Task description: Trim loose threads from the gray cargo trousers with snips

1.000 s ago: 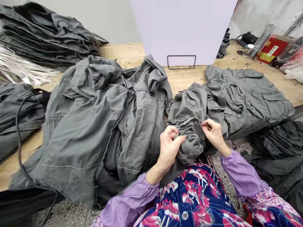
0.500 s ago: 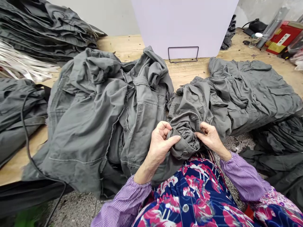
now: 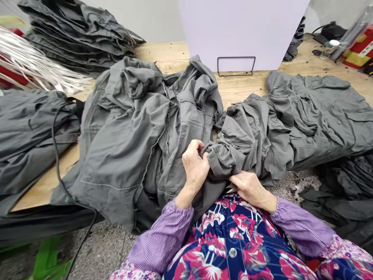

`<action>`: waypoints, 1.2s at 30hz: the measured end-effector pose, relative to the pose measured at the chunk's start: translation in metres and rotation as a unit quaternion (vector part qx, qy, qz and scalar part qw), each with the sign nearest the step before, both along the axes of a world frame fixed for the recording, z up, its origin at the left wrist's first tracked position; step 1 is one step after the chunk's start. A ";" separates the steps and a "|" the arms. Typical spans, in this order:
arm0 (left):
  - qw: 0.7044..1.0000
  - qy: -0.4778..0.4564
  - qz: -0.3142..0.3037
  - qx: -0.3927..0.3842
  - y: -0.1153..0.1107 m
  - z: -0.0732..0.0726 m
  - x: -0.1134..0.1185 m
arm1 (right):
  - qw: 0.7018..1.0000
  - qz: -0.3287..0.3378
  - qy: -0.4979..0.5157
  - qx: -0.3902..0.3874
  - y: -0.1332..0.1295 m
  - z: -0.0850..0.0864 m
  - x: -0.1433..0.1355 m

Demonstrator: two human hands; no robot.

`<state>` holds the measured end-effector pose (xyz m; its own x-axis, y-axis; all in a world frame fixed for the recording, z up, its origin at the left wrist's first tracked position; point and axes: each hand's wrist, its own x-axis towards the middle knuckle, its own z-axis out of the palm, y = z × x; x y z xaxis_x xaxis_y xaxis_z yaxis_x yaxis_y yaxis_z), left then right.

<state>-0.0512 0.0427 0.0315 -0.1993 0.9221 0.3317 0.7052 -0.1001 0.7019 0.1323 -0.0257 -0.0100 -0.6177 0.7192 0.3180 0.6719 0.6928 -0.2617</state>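
Observation:
Just in front of my body, a bunched grey garment (image 3: 225,157) hangs over the table's front edge. My left hand (image 3: 196,165) pinches its upper left part, fingers closed on the cloth. Lower down and to the right, my right hand (image 3: 249,188) has its fingers closed at the garment's bottom edge. A small pointed metallic thing (image 3: 231,189) shows beside the right fingertips; most of it is hidden. Left of my hands lies a large heap of grey garments (image 3: 122,144) with frayed seams.
More grey garments (image 3: 329,116) lie on the wooden table (image 3: 241,87) at right. A folded stack (image 3: 84,39) and white strips (image 3: 43,64) are back left. A pale board (image 3: 241,31) stands behind. A black cable (image 3: 56,155) hangs at left.
The view has swung slightly left. The gathered cloth between my hands has been turned and spread, my left hand has tilted upright, and my right hand has moved down to the lower edge.

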 end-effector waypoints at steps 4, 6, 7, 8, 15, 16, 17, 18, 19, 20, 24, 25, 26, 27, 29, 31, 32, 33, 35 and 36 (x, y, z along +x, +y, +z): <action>0.991 -0.125 0.035 0.034 -0.040 0.006 0.004 | 0.998 0.000 0.056 -0.017 -0.004 -0.016 0.011; 0.980 -0.199 0.011 -0.017 -0.056 0.008 0.009 | 0.997 0.010 0.077 -0.017 -0.006 -0.010 0.013; 0.972 -0.226 -0.016 -0.058 -0.061 0.008 0.012 | 0.996 0.018 0.081 -0.023 -0.008 -0.005 0.013; 0.964 -0.243 -0.041 -0.098 -0.063 0.008 0.014 | 0.996 0.029 0.081 -0.032 -0.009 0.000 0.013; 0.808 -0.545 -0.111 -0.194 -0.057 0.020 0.022 | 0.981 0.007 0.192 -0.016 -0.010 0.032 0.019; 0.779 -0.581 -0.115 -0.205 -0.058 0.022 0.022 | 0.974 -0.016 0.228 -0.010 -0.008 0.037 0.019; 0.758 -0.605 -0.115 -0.214 -0.060 0.024 0.021 | 0.967 -0.036 0.253 -0.004 -0.006 0.041 0.019; 0.744 -0.621 -0.111 -0.222 -0.062 0.025 0.020 | 0.962 -0.050 0.267 0.004 -0.003 0.046 0.019; 0.736 -0.629 -0.107 -0.226 -0.065 0.025 0.019 | 0.960 -0.057 0.272 0.012 0.000 0.050 0.017; 0.733 -0.633 -0.102 -0.227 -0.067 0.024 0.019 | 0.959 -0.058 0.276 0.020 0.003 0.054 0.015; 0.743 -0.618 -0.117 -0.229 -0.072 0.019 0.019 | 0.955 -0.023 0.296 0.016 0.017 0.062 0.002; 0.748 -0.610 -0.124 -0.229 -0.073 0.018 0.020 | 0.953 -0.014 0.303 0.007 0.021 0.062 -0.002; 0.754 -0.603 -0.129 -0.228 -0.073 0.017 0.020 | 0.952 -0.006 0.307 -0.003 0.023 0.062 -0.004; 0.759 -0.596 -0.131 -0.227 -0.073 0.016 0.020 | 0.951 0.000 0.310 -0.012 0.026 0.061 -0.007; 0.765 -0.589 -0.130 -0.227 -0.072 0.013 0.020 | 0.947 -0.005 0.320 -0.032 0.028 0.061 -0.009; 0.766 -0.588 -0.126 -0.229 -0.071 0.010 0.020 | 0.933 -0.029 0.351 -0.077 0.027 0.062 -0.008; 0.765 -0.589 -0.123 -0.229 -0.071 0.008 0.019 | 0.919 -0.042 0.376 -0.113 0.026 0.064 -0.005; 0.764 -0.592 -0.117 -0.226 -0.071 0.007 0.019 | 0.901 -0.047 0.401 -0.160 0.024 0.065 -0.002; 0.762 -0.604 -0.103 -0.211 -0.071 0.007 0.016 | 0.868 -0.012 0.419 -0.265 0.018 0.069 0.006; 0.759 -0.610 -0.099 -0.203 -0.070 0.007 0.014 | 0.861 0.031 0.402 -0.311 0.016 0.070 0.010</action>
